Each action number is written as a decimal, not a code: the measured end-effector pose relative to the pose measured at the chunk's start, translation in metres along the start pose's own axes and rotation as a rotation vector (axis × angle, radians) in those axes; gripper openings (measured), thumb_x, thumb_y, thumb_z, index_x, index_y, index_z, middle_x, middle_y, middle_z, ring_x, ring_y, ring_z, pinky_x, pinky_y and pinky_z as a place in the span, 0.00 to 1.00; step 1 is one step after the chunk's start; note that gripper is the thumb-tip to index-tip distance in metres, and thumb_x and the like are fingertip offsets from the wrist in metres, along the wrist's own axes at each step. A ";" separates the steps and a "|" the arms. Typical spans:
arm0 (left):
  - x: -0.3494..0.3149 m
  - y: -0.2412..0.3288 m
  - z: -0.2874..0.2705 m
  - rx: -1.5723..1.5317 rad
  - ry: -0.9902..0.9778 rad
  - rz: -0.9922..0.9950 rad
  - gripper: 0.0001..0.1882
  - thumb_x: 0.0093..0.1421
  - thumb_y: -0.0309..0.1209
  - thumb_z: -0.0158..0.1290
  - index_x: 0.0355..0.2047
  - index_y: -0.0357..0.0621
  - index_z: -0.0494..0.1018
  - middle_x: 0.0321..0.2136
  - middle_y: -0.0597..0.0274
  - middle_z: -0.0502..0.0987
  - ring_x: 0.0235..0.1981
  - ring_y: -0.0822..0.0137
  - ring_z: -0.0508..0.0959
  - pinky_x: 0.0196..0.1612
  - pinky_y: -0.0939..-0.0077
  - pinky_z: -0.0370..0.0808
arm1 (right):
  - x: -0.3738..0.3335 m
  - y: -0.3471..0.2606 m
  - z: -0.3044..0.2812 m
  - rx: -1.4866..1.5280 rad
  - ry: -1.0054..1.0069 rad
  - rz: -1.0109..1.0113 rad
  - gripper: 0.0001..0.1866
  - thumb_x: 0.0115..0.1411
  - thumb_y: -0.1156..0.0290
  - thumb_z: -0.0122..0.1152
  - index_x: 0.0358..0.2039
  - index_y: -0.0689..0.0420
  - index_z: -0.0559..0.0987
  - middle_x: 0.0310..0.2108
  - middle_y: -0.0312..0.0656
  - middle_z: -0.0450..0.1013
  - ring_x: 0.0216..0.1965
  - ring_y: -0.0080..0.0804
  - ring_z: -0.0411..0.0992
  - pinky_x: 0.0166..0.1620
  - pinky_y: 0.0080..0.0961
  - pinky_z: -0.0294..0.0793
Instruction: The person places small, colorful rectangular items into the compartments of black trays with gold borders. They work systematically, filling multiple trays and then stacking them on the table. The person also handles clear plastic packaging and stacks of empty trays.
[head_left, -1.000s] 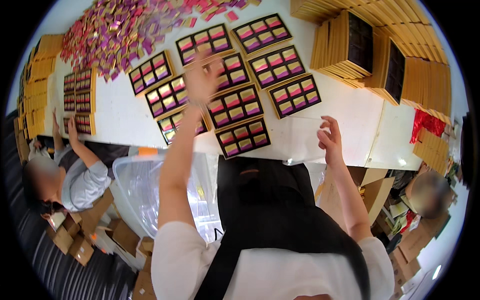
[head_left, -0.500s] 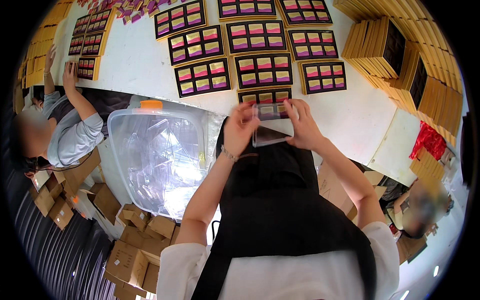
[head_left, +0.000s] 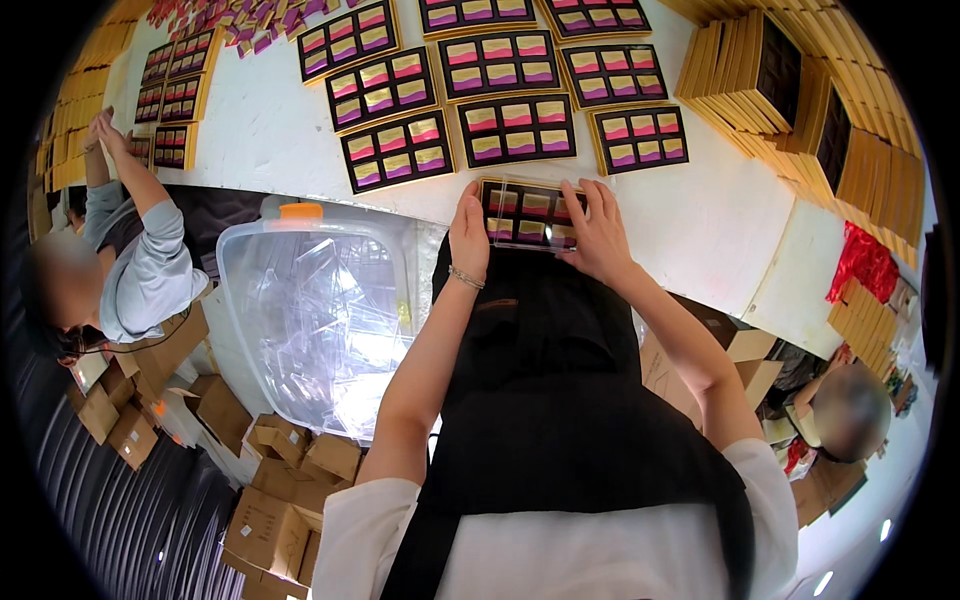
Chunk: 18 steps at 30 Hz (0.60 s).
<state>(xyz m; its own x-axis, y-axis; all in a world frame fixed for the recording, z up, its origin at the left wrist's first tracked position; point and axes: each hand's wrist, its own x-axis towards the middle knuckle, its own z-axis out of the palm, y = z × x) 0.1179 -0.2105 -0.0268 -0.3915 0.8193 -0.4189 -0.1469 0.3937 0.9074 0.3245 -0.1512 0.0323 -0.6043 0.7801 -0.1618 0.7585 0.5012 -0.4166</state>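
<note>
At the table's near edge, a clear plastic lid (head_left: 520,244) lies over a black, gold-edged tray box (head_left: 533,206) of small gold, pink and purple wrapped pieces. My left hand (head_left: 468,236) holds the lid's left end, its fingers together along the side. Across from it, my right hand (head_left: 598,232) grips the right end, with fingers over the top edge and the thumb near the front corner. Whether the lid is fully seated cannot be told. Just beyond is a filled tray box (head_left: 517,130) of the same kind, among several in rows.
Left of me stands a translucent bin (head_left: 235,330) full of clear plastic lids. Stacked gold-edged trays (head_left: 730,80) line the table's right side. Loose wrapped pieces (head_left: 262,22) lie at the far left. A co-worker (head_left: 150,270) is at the left, another person (head_left: 850,410) at the right.
The clear lid, tilted up in my hands before, has come down flat over the nearest box. My left hand has moved to its left side. The co-worker's hands at the left have come together.
</note>
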 end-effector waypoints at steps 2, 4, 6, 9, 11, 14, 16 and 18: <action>0.001 0.001 0.004 -0.025 -0.024 -0.004 0.25 0.71 0.41 0.35 0.58 0.32 0.64 0.55 0.48 0.71 0.57 0.60 0.69 0.59 0.71 0.63 | 0.005 0.000 0.001 -0.021 -0.043 0.019 0.61 0.29 0.62 0.80 0.65 0.53 0.56 0.58 0.51 0.55 0.60 0.55 0.54 0.60 0.46 0.59; 0.002 -0.001 0.002 -0.024 -0.029 -0.010 0.26 0.71 0.41 0.36 0.58 0.32 0.64 0.55 0.48 0.71 0.57 0.60 0.69 0.59 0.71 0.63 | 0.007 -0.007 0.000 -0.010 -0.079 0.029 0.62 0.29 0.61 0.80 0.65 0.53 0.55 0.58 0.51 0.55 0.60 0.54 0.54 0.60 0.46 0.58; -0.002 -0.001 0.005 -0.080 0.000 -0.056 0.25 0.71 0.40 0.36 0.58 0.32 0.64 0.55 0.48 0.71 0.57 0.60 0.70 0.59 0.71 0.64 | 0.006 -0.013 0.001 -0.009 -0.106 0.050 0.62 0.29 0.60 0.80 0.66 0.52 0.55 0.58 0.51 0.55 0.60 0.54 0.53 0.60 0.47 0.57; -0.003 -0.001 0.004 -0.049 0.009 -0.056 0.24 0.71 0.39 0.37 0.58 0.32 0.64 0.55 0.49 0.71 0.57 0.60 0.70 0.59 0.72 0.64 | 0.004 -0.018 0.007 -0.029 -0.118 0.087 0.62 0.29 0.60 0.80 0.66 0.52 0.54 0.58 0.50 0.55 0.61 0.53 0.52 0.61 0.48 0.56; -0.002 -0.004 0.005 -0.009 0.009 -0.038 0.24 0.70 0.38 0.37 0.58 0.32 0.65 0.54 0.49 0.71 0.57 0.60 0.70 0.59 0.72 0.64 | 0.006 -0.017 0.009 -0.048 -0.106 0.091 0.63 0.30 0.60 0.80 0.66 0.52 0.54 0.58 0.50 0.54 0.61 0.53 0.52 0.61 0.49 0.56; 0.000 -0.006 0.003 0.044 0.015 -0.016 0.22 0.70 0.36 0.38 0.57 0.33 0.66 0.53 0.48 0.72 0.56 0.60 0.71 0.58 0.72 0.65 | 0.010 -0.015 0.008 -0.081 -0.114 0.055 0.63 0.30 0.60 0.80 0.66 0.51 0.54 0.59 0.50 0.54 0.61 0.53 0.52 0.61 0.48 0.56; -0.001 -0.006 0.003 0.099 0.014 0.005 0.22 0.69 0.35 0.39 0.57 0.33 0.66 0.53 0.48 0.73 0.55 0.60 0.72 0.58 0.72 0.65 | 0.011 -0.012 0.008 -0.077 -0.114 0.024 0.62 0.29 0.61 0.80 0.66 0.51 0.54 0.59 0.50 0.54 0.61 0.53 0.52 0.61 0.48 0.55; 0.000 -0.006 0.004 0.104 0.011 0.008 0.21 0.68 0.34 0.40 0.56 0.35 0.67 0.52 0.48 0.74 0.54 0.59 0.73 0.57 0.71 0.67 | 0.014 -0.010 0.008 -0.061 -0.123 0.009 0.62 0.30 0.61 0.80 0.66 0.50 0.54 0.59 0.49 0.54 0.61 0.52 0.52 0.61 0.51 0.56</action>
<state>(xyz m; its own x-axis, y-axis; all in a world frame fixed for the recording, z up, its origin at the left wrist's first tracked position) 0.1224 -0.2110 -0.0326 -0.4019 0.8182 -0.4111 -0.0494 0.4289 0.9020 0.3068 -0.1483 0.0272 -0.6198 0.7349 -0.2754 0.7753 0.5188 -0.3602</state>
